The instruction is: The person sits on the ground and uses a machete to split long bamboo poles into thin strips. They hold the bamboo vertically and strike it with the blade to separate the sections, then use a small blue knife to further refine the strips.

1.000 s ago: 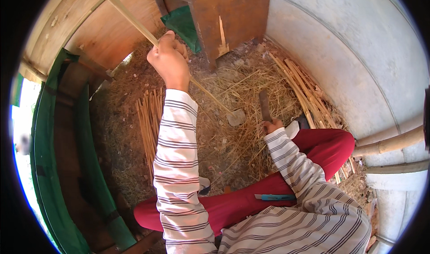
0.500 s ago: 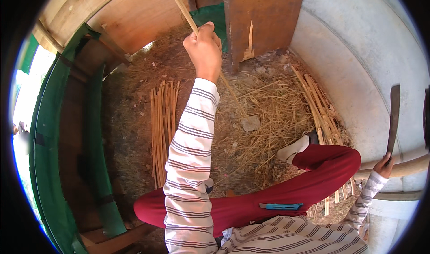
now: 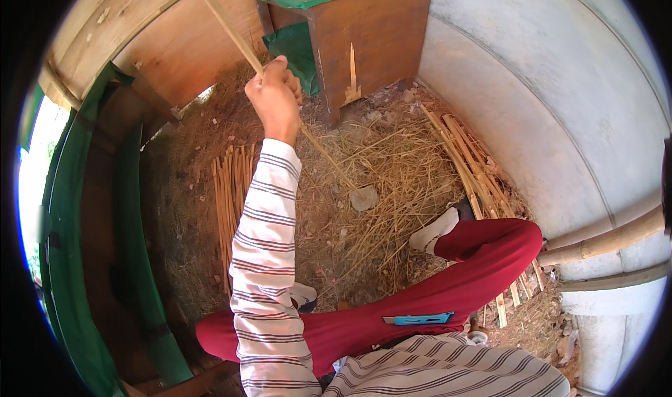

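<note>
My left hand [image 3: 274, 100] is closed round a long bamboo strip [image 3: 227, 27], which slants from the top of the view down toward the ground. Below my fist the strip's lower part runs to a small grey stone [image 3: 363, 198] lying among the straw, and its end seems to meet the stone. My right hand is out of view, and so is the machete it held earlier. Split bamboo strips [image 3: 231, 194] lie in a bundle left of my forearm, partly hidden by my sleeve. More bamboo strips [image 3: 472, 166] lie at the right, beyond my bent leg.
Straw [image 3: 399, 159] and shavings cover the ground. A wooden box [image 3: 374, 40] with a green top stands ahead. A curved pale wall [image 3: 504, 82] and a bamboo pole [image 3: 602, 246] are at the right, green-edged boards [image 3: 143, 250] at the left. A flat blue object [image 3: 423, 318] rests by my lap.
The view has shifted, so the scene sits further left. My right hand, holding a raised machete half a second ago, has gone out of view. My left hand still grips the strip.
</note>
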`<state>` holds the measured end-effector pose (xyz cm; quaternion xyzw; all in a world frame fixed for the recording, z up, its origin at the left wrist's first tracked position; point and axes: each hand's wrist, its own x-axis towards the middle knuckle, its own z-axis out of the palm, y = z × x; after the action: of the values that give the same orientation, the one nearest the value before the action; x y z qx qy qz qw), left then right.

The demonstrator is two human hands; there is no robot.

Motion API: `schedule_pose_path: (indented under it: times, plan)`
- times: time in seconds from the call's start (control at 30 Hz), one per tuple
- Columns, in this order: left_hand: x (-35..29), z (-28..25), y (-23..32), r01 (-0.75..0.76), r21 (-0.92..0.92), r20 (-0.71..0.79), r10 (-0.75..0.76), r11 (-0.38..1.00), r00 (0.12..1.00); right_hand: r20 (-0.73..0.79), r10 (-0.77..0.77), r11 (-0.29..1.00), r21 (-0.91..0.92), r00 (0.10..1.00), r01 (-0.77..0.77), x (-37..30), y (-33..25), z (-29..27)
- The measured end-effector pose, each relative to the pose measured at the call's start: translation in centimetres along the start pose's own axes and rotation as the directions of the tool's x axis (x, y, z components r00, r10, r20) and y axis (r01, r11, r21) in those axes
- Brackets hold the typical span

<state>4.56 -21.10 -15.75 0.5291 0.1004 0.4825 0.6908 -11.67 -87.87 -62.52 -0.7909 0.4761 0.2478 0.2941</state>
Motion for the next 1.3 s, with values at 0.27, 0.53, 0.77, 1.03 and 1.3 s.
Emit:
schedule_pose_path:
  times: [0.27, 0.53, 0.77, 1.03, 1.3]
  plan:
    - [-0.1, 0.4, 0.0, 0.01, -0.021, -0.014, -0.01, 1.0, 1.0, 0.084, -0.041, 0.994, -0.097, 0.996, 0.049, -0.3, 2.5, 0.7]
    - [0.3, -0.5, -0.1, 0.004, -0.011, -0.052, -0.005, 1.0, 0.999, 0.048, -0.049, 0.97, -0.234, 0.998, 0.059, 1.3, 6.1, -0.9]
    - [0.1, -0.5, 0.3, -0.03, -0.02, -0.021, 0.029, 0.999, 0.999, 0.07, -0.281, 0.672, -0.698, 0.957, 0.248, 5.7, 11.1, -0.2]
    - [-0.9, -2.1, 0.5, -0.031, 0.012, -0.044, 0.032, 0.999, 0.999, -0.478, -0.664, 0.666, -0.029, 0.575, 0.745, -11.0, -10.4, -7.9]
    - [-0.8, -1.5, 0.1, -0.077, 0.133, -0.146, 0.096, 0.988, 0.985, 0.544, -0.807, -0.134, 0.208, -0.229, 0.969, -33.3, -22.2, -6.4]
